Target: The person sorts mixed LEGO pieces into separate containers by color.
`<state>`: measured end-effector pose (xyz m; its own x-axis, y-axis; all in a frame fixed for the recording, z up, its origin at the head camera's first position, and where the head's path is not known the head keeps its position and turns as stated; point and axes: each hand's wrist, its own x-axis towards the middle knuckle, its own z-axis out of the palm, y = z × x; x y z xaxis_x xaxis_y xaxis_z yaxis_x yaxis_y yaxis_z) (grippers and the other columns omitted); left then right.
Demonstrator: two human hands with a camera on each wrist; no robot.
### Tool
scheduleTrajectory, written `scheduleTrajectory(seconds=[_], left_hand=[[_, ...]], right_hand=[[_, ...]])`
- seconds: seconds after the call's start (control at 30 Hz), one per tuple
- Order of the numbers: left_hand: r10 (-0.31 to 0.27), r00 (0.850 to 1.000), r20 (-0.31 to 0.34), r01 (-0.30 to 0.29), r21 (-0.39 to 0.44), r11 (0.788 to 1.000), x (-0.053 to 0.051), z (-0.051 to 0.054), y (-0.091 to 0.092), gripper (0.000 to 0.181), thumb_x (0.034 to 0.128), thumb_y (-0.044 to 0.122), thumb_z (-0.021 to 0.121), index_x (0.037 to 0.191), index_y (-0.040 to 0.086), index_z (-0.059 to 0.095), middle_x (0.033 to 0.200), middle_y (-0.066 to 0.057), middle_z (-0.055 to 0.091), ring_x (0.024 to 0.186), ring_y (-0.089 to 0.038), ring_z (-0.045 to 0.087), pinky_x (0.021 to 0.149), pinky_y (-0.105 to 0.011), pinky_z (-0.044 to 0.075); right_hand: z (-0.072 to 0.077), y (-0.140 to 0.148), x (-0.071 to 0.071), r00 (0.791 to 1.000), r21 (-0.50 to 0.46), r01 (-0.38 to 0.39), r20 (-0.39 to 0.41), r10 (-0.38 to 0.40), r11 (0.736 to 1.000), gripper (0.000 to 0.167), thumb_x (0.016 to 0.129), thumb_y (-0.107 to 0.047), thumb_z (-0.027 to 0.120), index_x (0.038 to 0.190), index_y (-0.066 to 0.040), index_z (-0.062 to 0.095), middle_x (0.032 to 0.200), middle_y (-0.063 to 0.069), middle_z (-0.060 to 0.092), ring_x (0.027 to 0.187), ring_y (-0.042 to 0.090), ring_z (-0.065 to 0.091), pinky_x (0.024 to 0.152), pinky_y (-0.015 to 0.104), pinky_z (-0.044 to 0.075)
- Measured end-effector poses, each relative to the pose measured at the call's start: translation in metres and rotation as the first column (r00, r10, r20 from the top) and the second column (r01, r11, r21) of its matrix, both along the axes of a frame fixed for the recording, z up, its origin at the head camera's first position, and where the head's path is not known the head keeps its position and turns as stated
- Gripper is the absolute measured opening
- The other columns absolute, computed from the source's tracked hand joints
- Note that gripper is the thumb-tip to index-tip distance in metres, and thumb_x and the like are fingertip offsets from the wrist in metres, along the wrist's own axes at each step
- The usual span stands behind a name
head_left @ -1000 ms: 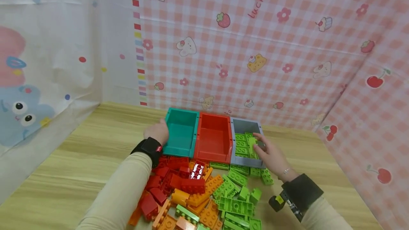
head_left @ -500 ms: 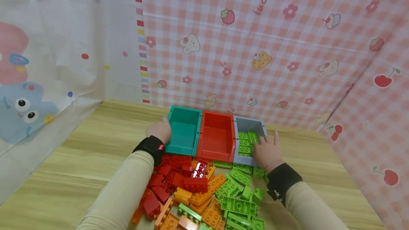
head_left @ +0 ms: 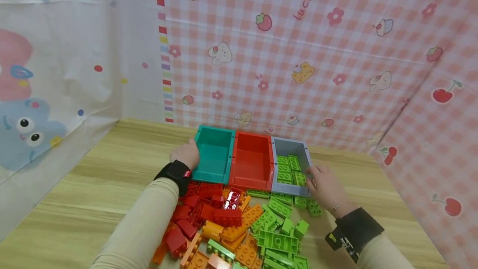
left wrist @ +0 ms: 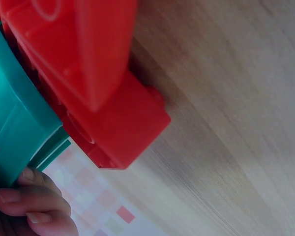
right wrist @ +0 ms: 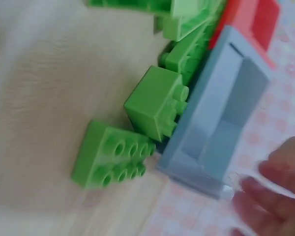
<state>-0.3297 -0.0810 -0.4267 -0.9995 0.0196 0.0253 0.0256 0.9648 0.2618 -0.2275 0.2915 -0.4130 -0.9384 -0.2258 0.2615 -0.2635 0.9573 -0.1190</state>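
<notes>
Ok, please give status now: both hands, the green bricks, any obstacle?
Left hand gripping teal bin. Right hand beside grey bin, nothing visible in it. Green bricks: some inside grey bin, others in front. No obstacle seen.

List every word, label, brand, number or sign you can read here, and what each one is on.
"luck li": on the pink checked cloth, running upward and cut off by the head view's top edge.
Small letters low on that cloth, just above the red bin: too small to read surely.
Red tag on the left wrist strap: pale marks, too small to read.
I can read no numbers or brands.
</notes>
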Motion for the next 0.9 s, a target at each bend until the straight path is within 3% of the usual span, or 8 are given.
scheduleTrajectory(seconds=[0.1, 0.2, 0.3, 0.47, 0.7, 0.83, 0.9], left_hand=[[-0.010, 1.000, 0.010, 0.010, -0.002, 1.000, -0.001, -0.001, 0.000, 0.041, 0.0980, 0.010, 0.033, 0.135, -0.007, 0.034, 0.089, -0.025, 0.065, 0.075, -0.036, 0.063, 0.064, -0.049, 0.049], [0.002, 1.000, 0.018, -0.002, 0.005, 1.000, -0.001, 0.000, -0.002, 0.040, 0.0978, 0.010, 0.033, 0.134, -0.007, 0.034, 0.086, -0.025, 0.064, 0.074, -0.036, 0.063, 0.064, -0.049, 0.048], [0.013, 1.000, 0.020, -0.013, 0.012, 1.000, 0.001, 0.002, -0.001, 0.037, 0.0980, 0.009, 0.033, 0.131, -0.008, 0.035, 0.085, -0.027, 0.064, 0.074, -0.037, 0.063, 0.064, -0.049, 0.048], [-0.001, 1.000, 0.014, 0.001, 0.016, 1.000, 0.005, 0.003, 0.001, 0.036, 0.0983, 0.008, 0.032, 0.129, -0.009, 0.036, 0.089, -0.028, 0.064, 0.077, -0.038, 0.063, 0.064, -0.049, 0.049], [0.010, 1.000, 0.024, -0.011, 0.041, 0.999, 0.003, 0.002, 0.000, 0.035, 0.0982, 0.010, 0.032, 0.128, -0.008, 0.038, 0.097, -0.030, 0.062, 0.082, -0.039, 0.063, 0.066, -0.051, 0.048], [0.008, 1.000, 0.012, -0.008, 0.035, 0.999, 0.005, 0.005, 0.001, 0.035, 0.0985, 0.009, 0.032, 0.128, -0.008, 0.039, 0.097, -0.030, 0.062, 0.081, -0.039, 0.063, 0.066, -0.050, 0.048], [0.005, 1.000, 0.009, -0.005, 0.021, 1.000, 0.005, 0.004, 0.002, 0.036, 0.0987, 0.009, 0.032, 0.130, -0.008, 0.038, 0.096, -0.029, 0.063, 0.080, -0.039, 0.063, 0.066, -0.050, 0.049]], right_hand=[[0.000, 0.008, 0.017, 0.985, 0.028, 0.082, 0.149, -0.085, 0.996, 0.010, 0.087, -0.017, 0.063, 0.085, -0.007, 0.060, 0.076, 0.002, 0.056, 0.066, 0.017, 0.050, 0.058, 0.036, 0.043], [-0.011, 0.014, 0.028, 0.958, 0.077, 0.117, 0.253, -0.133, 0.990, 0.023, 0.084, -0.029, 0.067, 0.079, -0.009, 0.058, 0.069, -0.001, 0.054, 0.059, 0.014, 0.047, 0.053, 0.032, 0.040], [-0.026, 0.016, 0.034, 0.952, 0.066, 0.140, 0.267, -0.153, 0.988, 0.034, 0.081, -0.037, 0.069, 0.083, -0.007, 0.054, 0.067, 0.000, 0.051, 0.056, 0.015, 0.046, 0.050, 0.032, 0.039], [-0.036, 0.018, 0.040, 0.945, 0.057, 0.179, 0.268, -0.187, 0.982, 0.035, 0.079, -0.031, 0.071, 0.089, -0.004, 0.051, 0.068, 0.002, 0.049, 0.056, 0.016, 0.047, 0.048, 0.032, 0.039], [-0.014, 0.031, 0.049, 0.903, 0.012, 0.201, 0.385, -0.190, 0.979, 0.030, 0.081, -0.020, 0.069, 0.096, 0.001, 0.054, 0.083, 0.010, 0.060, 0.068, 0.019, 0.053, 0.059, 0.038, 0.046], [0.010, 0.036, 0.057, 0.907, 0.042, 0.171, 0.384, -0.174, 0.984, 0.031, 0.081, -0.017, 0.069, 0.098, 0.004, 0.055, 0.091, 0.016, 0.063, 0.072, 0.021, 0.057, 0.061, 0.040, 0.047], [0.023, 0.035, 0.061, 0.928, 0.060, 0.154, 0.333, -0.165, 0.986, 0.032, 0.081, -0.016, 0.069, 0.100, 0.006, 0.055, 0.091, 0.018, 0.062, 0.068, 0.020, 0.056, 0.057, 0.038, 0.047]])
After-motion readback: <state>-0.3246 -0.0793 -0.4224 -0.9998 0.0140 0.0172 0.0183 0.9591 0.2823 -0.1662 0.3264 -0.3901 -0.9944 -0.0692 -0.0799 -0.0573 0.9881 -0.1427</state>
